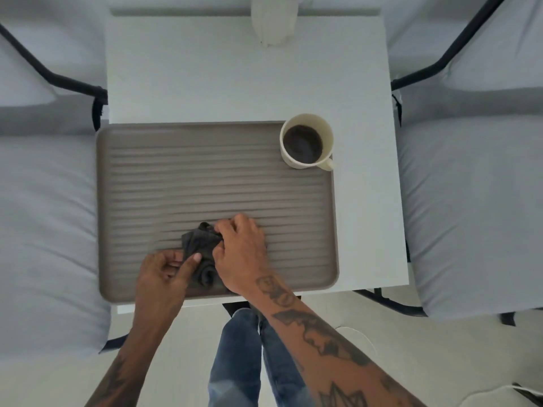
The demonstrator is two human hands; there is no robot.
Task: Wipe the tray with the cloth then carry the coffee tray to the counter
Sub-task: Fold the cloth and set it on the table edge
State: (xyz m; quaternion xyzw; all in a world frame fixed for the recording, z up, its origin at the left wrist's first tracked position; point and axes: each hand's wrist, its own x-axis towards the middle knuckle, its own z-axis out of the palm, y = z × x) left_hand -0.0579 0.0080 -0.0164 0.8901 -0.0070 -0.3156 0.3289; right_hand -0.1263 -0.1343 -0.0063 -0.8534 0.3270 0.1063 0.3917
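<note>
A taupe ribbed tray [176, 177] lies on a small white table [205, 83]. In the tray's far right corner stands a cream mug [307, 142] full of dark coffee, its handle pointing toward me. A crumpled dark grey cloth [201, 245] rests on the near part of the tray. My right hand [242, 254] grips the cloth's right side with fingers curled over it. My left hand [164, 274] pinches the cloth's near left edge with thumb and fingers.
Grey cushioned chairs with black frames flank the table, one on the left [44, 215], one on the right [470, 201]. A white ribbed vase [274, 19] stands at the table's far edge. My legs in blue jeans [244, 362] are below the near edge.
</note>
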